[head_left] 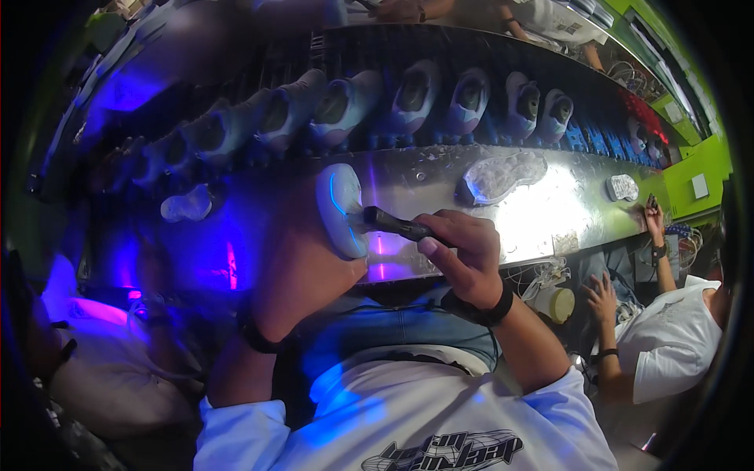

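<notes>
My left hand (302, 255) holds a white shoe sole (338, 188) up on its edge above the metal bench. A thin line on the sole glows blue under the violet light. Most of the left fingers are hidden behind the hand and the sole. In my right hand (467, 251) is a brush (400, 225) with a dark handle, gripped between thumb and fingers. Its pale bristle end points left and meets the sole's right side, near the middle. Both wrists wear dark bands.
Beyond the metal bench (424, 169), several pale shoes (342, 106) stand in a row on a dark line. More soles lie on the bench: one left (187, 204), a larger one (503, 179) and one far right (623, 187). Co-workers sit on both sides; a pale tub (556, 304) stands below the bench.
</notes>
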{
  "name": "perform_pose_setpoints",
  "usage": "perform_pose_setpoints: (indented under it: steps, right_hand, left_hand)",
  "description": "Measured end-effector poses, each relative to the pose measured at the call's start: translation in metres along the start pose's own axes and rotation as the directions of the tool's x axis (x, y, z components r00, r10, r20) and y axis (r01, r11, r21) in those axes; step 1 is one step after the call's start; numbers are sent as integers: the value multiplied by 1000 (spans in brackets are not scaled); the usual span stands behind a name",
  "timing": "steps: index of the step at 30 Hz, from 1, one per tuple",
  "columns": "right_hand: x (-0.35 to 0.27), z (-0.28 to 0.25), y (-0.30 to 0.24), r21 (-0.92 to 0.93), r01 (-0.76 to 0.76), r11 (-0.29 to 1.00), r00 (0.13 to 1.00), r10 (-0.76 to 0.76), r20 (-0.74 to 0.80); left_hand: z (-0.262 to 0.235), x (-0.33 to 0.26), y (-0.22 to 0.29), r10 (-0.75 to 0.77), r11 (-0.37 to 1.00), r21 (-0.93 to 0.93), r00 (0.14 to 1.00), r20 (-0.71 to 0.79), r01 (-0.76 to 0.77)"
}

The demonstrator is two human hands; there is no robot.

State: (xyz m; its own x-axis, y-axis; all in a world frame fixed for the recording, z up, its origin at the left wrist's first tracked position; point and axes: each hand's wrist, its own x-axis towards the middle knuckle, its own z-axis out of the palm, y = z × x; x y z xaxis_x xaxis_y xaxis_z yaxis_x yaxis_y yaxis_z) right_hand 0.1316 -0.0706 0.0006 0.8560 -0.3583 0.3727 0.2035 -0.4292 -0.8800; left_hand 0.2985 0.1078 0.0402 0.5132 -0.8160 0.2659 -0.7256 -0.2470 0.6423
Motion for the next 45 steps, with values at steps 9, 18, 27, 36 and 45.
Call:
perform_pose_setpoints:
  steps: [9,18,27,36,45]
  right_hand:
    - [-14,22,26,73,-46,996,998,49,-39]
    - [-43,38,42,-35,-201,979,978,199,-58]
    - [-40,14,-8,5,-463,886,886,463,-20]
    - [-13,-7,-57,-253,-216,943,976,217,-26]
    - [-30,-19,-71,-394,-122,911,992,115,-43]
  left_hand:
    - [-8,8,-24,-92,994,-51,982,166,102]
    - [-18,8,-41,-209,968,173,963,168,180]
    - [12,-40,-121,-301,783,-565,954,21,259]
    - [8,-76,-30,-242,477,-803,931,273,359]
    - [-1,-78,-8,-227,521,-758,920,320,392]
